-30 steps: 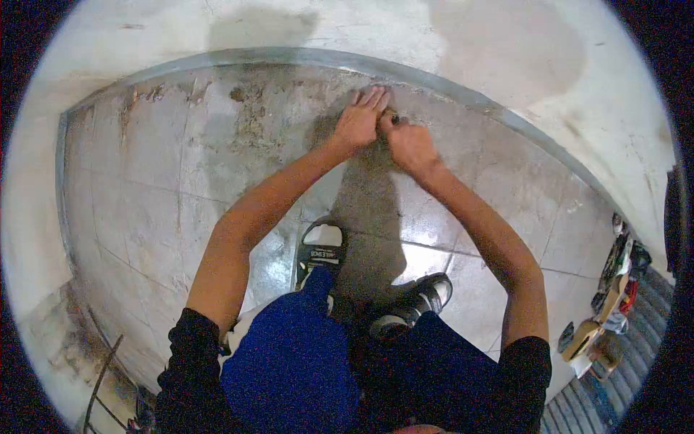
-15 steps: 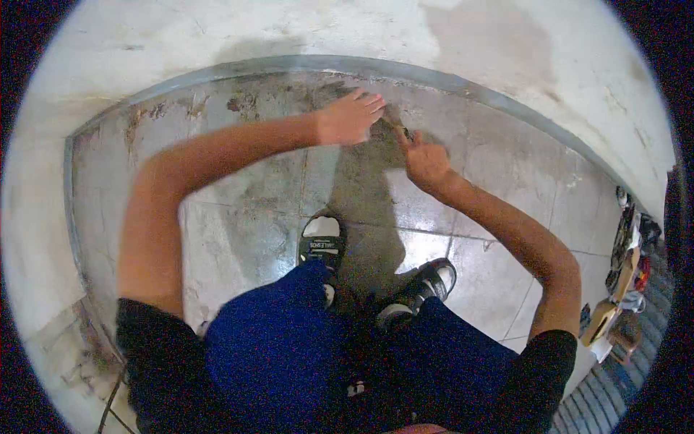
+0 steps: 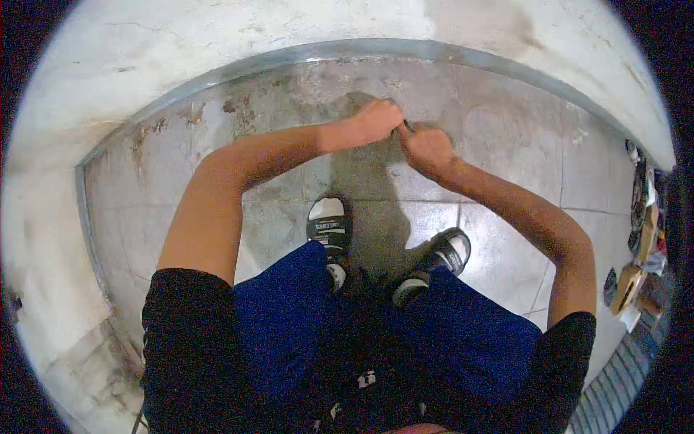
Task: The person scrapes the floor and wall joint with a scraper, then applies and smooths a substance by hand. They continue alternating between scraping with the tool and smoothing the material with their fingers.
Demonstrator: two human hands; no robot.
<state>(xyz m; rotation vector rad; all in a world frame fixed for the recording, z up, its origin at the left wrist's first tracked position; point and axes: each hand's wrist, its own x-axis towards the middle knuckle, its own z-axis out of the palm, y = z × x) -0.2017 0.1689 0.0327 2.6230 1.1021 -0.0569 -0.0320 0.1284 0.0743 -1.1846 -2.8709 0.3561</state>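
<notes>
My left hand [image 3: 382,119] is closed, its fingers curled beside the tip of my right hand, above the stained tiled floor [image 3: 499,123]. What its fingers hold, if anything, is hidden. My right hand [image 3: 428,150] is wrapped round a thin, dark, slender tool [image 3: 408,126]. Only a short bit of that tool shows between the two hands, too little to tell its kind. Both hands nearly touch, out in front of my feet near the foot of the wall.
A whitish wall [image 3: 303,25] with a grey strip [image 3: 347,49] along its base curves round the floor. My sandalled feet [image 3: 329,228] stand on the tiles. At the far right lie assorted items with a cardboard box [image 3: 627,288], beside a ribbed grey surface [image 3: 614,390].
My left hand was spread flat with fingers stretched out; now it has curled shut and come right up to my right hand. The view has shifted slightly.
</notes>
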